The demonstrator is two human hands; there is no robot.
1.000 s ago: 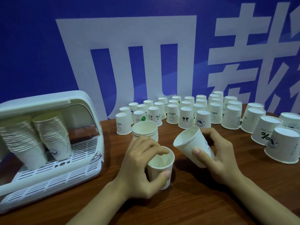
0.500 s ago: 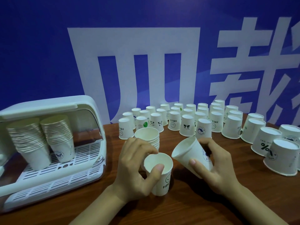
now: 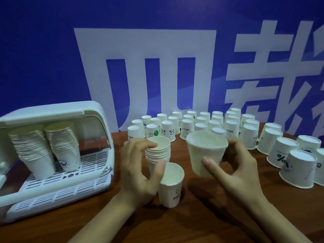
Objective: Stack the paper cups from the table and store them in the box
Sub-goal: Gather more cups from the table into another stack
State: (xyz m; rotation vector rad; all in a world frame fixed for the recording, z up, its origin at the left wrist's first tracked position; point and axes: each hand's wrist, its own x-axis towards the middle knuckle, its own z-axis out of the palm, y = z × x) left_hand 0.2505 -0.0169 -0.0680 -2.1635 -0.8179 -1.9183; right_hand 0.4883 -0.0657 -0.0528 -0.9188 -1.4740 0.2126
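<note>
A person's right hand [image 3: 240, 165] lifts a single paper cup [image 3: 205, 153] mouth-up above the wooden surface [image 3: 201, 221], its grip closed on the cup's wall between thumb and fingers. The left hand [image 3: 140, 171] curls loosely around a short stack of cups [image 3: 158, 155] standing on the surface, fingers at the stack's rim and thumb against its near side, beside an upright cup [image 3: 171, 185] printed with "HELLO" and a smiley. Behind them, rows of upside-down cups [image 3: 192, 123] crowd the far edge of the surface, some marked "HELLO", pandas or a green dot; more inverted cups [image 3: 287, 155] at right carry a "%" sign. At left, the white plastic box [image 3: 57, 155] stands open, with two tall leaning stacks [image 3: 47, 148] on its slotted tray. A blue banner [image 3: 52, 58] with large white characters fills the background.
</note>
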